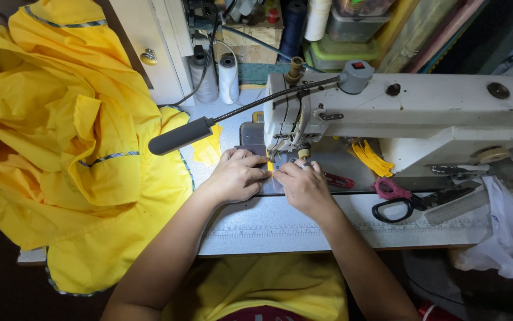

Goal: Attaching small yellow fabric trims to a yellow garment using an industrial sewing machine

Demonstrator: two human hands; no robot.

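A small yellow strip (270, 169) is pinched between the 2 hands just in front of the needle (299, 156), its long axis running left-right. The left hand (237, 176) and right hand (304, 186) are both closed on it, equally near.

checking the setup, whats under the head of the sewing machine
Both hands, left hand and right hand, pinch a small yellow fabric piece under the sewing machine head. The needle is hidden by fingers.

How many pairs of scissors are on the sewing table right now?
2. Black-handled scissors lie right of the right hand, with pink-handled scissors just above them, touching. A red-handled tool by that hand may be another cutter; it is partly hidden.
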